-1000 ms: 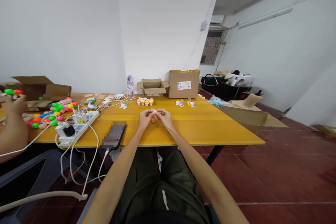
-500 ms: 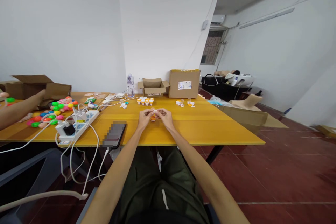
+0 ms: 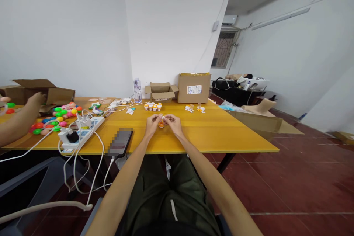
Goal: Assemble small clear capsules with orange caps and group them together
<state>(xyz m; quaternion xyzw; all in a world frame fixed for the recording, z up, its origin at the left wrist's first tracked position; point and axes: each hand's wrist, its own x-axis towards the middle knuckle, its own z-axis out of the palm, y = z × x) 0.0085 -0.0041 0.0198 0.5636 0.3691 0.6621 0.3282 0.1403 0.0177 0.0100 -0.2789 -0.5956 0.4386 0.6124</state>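
Yellow tabletop [image 3: 221,132] spread beneath both hands and out past them on either side. Beyond the right hand [image 3: 174,123], toward the wall, stood a big taped carton [image 3: 193,98]; straight ahead of the left hand [image 3: 152,123] was a smaller open box [image 3: 162,97]. A phone [image 3: 123,143] lay nearer the body, to the left of the left hand.

Just past the fingertips of the left hand, a tight cluster of lidded pots [image 3: 153,107] stood upright, orange below and white on top; judging by their matching lids, that share of the work looked done. Farther out beyond the right hand, a clear cup [image 3: 199,106] and some loose pieces [image 3: 189,108], white with a little orange, sat apart from the pots, so those seemed left to do.

The piece in hand looked partway along: between the two hands sat an orange cup [image 3: 161,124], small, see-through and without a white lid in view. The right hand's thumb and fingers pinched a tiny white piece [image 3: 163,118] just above it. The left hand was curled in close, but whether it gripped the cup or the piece could not be told. Fingers hid much of both, and the piece's exact shape was too small to make out.
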